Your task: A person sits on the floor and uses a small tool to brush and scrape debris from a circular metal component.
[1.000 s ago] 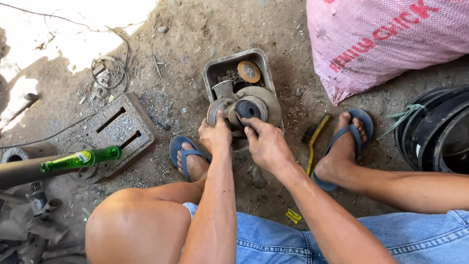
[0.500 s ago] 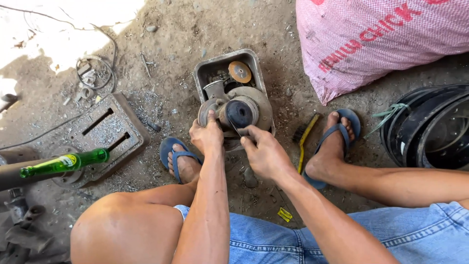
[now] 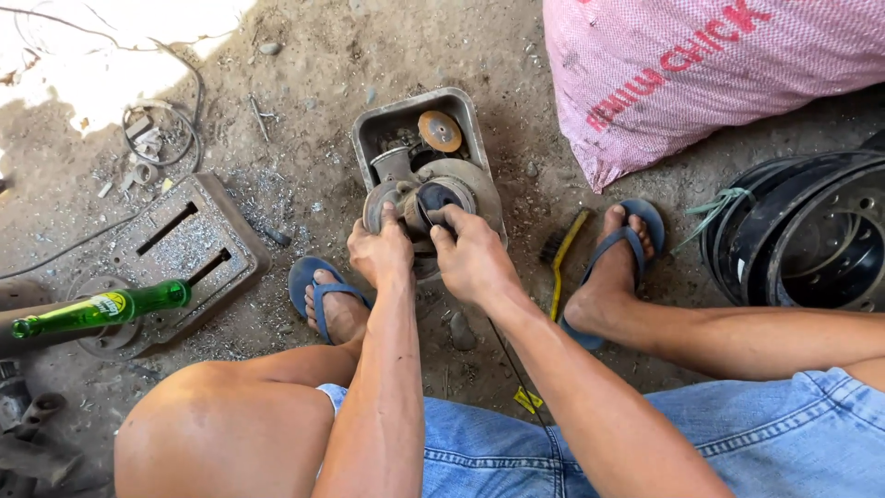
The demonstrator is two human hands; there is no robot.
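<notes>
A big pink woven sack (image 3: 710, 78) with red lettering slumps at upper right, black wheel rims (image 3: 811, 244) beside it. Ahead of you, a grey metal tray (image 3: 466, 115) holds a rusty disc (image 3: 440, 131) and the round metal part (image 3: 433, 198). Your left hand (image 3: 380, 251) and right hand (image 3: 470, 258) both clasp that part; a green bottle (image 3: 101, 309) lies left.

An outdoor dirt-floor repair yard (metal shavings everywhere): stacked wheel rims (image 3: 811, 249), a slotted steel plate (image 3: 184, 244).
</notes>
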